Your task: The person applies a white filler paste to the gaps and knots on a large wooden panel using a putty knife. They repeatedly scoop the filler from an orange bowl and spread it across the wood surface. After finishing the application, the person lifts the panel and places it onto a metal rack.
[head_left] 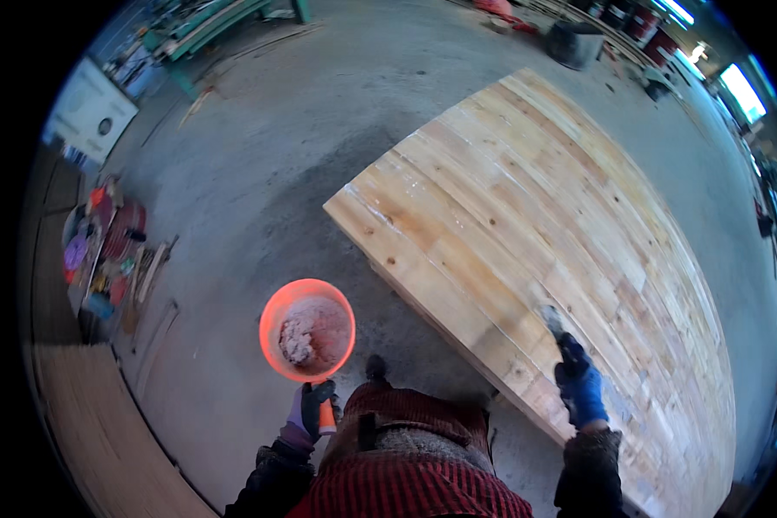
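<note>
My left hand (309, 407), in a purple and dark glove, is closed around the handle of an orange dipper (271, 311). Lumpy, pale pinkish paste (298, 338) lies inside the dipper, which is held over the floor beside the panel. My right hand (578, 380), in a blue and black glove, grips a putty knife (551, 319), its blade blurred and at the surface of a large wooden panel (492, 181). Whitish smears and streaks show along the panel's board joints and knots.
Stacked boards (112, 432) lie at the lower left. Beyond them are a red bucket (128, 226) and a heap of colourful odds and ends. A green metal bench (207, 34) stands far left, a white appliance-like box (91, 112) nearby. Dark drums (639, 26) stand far right.
</note>
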`<state>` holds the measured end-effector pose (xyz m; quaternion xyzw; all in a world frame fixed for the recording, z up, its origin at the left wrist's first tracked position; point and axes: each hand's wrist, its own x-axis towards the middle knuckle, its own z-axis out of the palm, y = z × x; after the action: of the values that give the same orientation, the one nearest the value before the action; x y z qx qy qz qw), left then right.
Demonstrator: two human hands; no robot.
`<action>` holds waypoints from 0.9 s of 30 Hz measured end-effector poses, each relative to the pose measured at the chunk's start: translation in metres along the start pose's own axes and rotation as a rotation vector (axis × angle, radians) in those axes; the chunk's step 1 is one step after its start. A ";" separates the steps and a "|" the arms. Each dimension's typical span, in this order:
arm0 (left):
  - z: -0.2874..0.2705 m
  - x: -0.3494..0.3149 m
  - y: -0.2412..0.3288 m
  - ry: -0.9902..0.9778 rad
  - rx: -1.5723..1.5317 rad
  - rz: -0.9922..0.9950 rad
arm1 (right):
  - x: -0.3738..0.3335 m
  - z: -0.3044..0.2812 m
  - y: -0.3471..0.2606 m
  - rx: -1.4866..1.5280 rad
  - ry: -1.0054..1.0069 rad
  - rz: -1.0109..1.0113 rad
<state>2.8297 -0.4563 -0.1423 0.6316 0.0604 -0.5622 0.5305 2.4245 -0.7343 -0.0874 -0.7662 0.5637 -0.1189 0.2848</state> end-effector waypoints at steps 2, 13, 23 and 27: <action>-0.038 0.025 0.013 -0.006 -0.001 -0.030 | 0.017 0.018 -0.063 -0.024 -0.050 0.131; -0.059 0.149 0.194 -0.063 0.046 -0.010 | 0.118 0.080 -0.123 0.323 0.167 0.355; -0.106 0.301 0.316 -0.249 -0.014 -0.205 | 0.204 0.127 -0.219 0.343 0.273 0.535; -0.086 0.370 0.386 -0.309 0.157 -0.278 | 0.195 0.183 -0.263 0.487 0.385 0.641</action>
<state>3.2779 -0.7509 -0.2130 0.5629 0.0209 -0.7229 0.4001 2.7918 -0.8071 -0.1124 -0.4271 0.7711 -0.2942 0.3695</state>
